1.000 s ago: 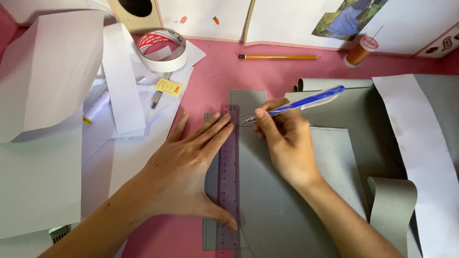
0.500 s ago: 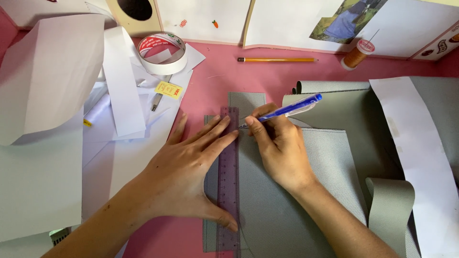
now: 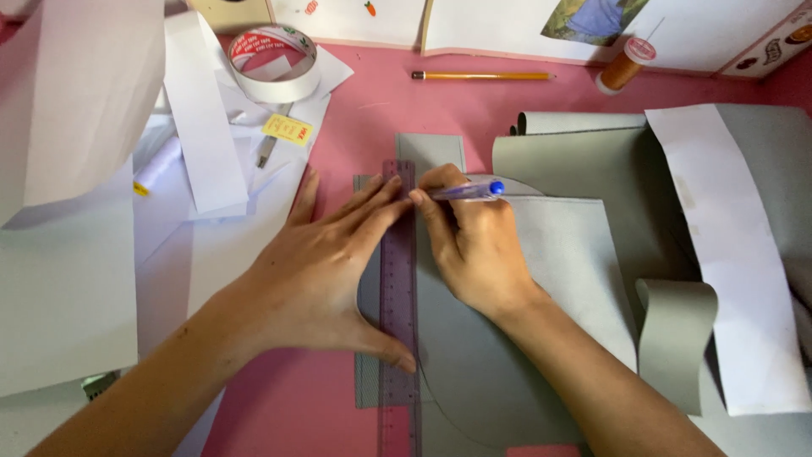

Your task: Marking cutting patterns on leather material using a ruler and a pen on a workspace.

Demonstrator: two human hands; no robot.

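Pink tabletop (image 3: 338, 415), cluttered with white paper. My left hand (image 3: 326, 271) lies flat, pinning a clear purple ruler (image 3: 397, 279) on matte grey sheet (image 3: 541, 279). My right hand (image 3: 474, 245) just beside it pinches a blue pen (image 3: 469, 191), tip at the ruler edge.

pink table (image 3: 372, 110), grey sheets (image 3: 558, 254), white paper (image 3: 68, 288), tape roll (image 3: 275, 63), pencil (image 3: 482, 75)

left forearm enters from lower left of frame, runs up toward centre. left hand (image 3: 326, 275) flat, palm down, fingers spread and stretched toward upper right, thumb splayed toward lower centre. right forearm enters from lower right, angled up-left. right hand (image 3: 474, 245) curled in writing grip just right of centre, knuckles up, fingertips pinched near left fingertips. hands just beside each other.
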